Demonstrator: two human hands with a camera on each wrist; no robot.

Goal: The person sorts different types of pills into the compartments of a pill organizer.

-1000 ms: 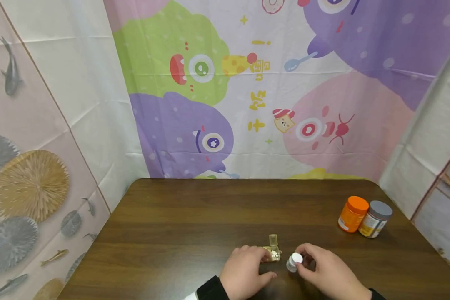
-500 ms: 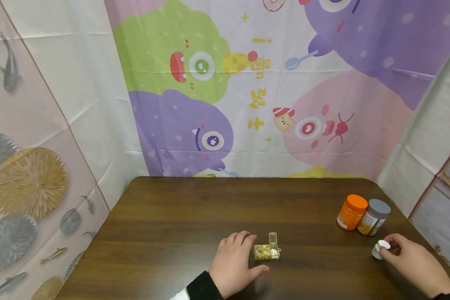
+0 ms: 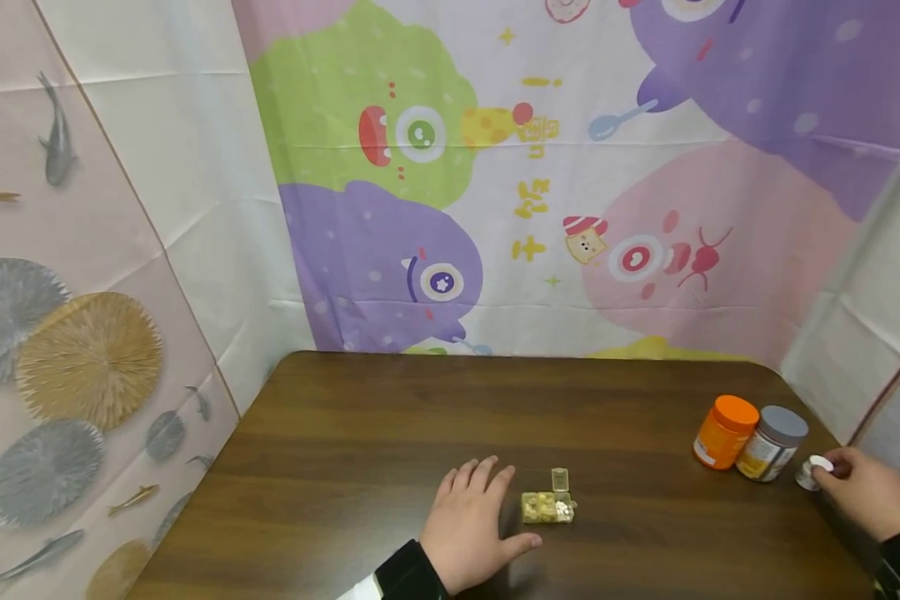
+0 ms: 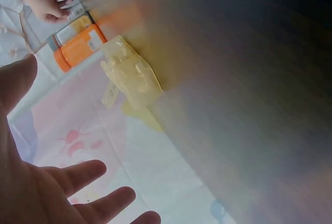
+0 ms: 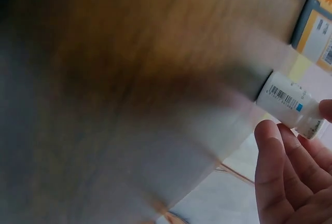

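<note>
My right hand (image 3: 873, 492) pinches a small white pill bottle (image 5: 282, 99) near its cap, at the table's right side. The bottle stands upright on the table, its barcode label showing in the right wrist view. My left hand (image 3: 468, 533) is held with spread fingers over the table, grasping nothing. Just right of it lies a small yellowish see-through pill box (image 3: 546, 507), apart from the fingers. One lid of the box stands up at its right end, and white pills show in that compartment.
An orange jar (image 3: 726, 433) and a grey-lidded jar (image 3: 771, 444) stand side by side, left of the white bottle. The brown wooden table (image 3: 390, 433) ends at a printed cloth (image 3: 525, 317) behind it.
The right hand has carried the white bottle from beside the pill box rightward to next to the jars. The left hand has drawn left off the pill box, its fingers now spread.
</note>
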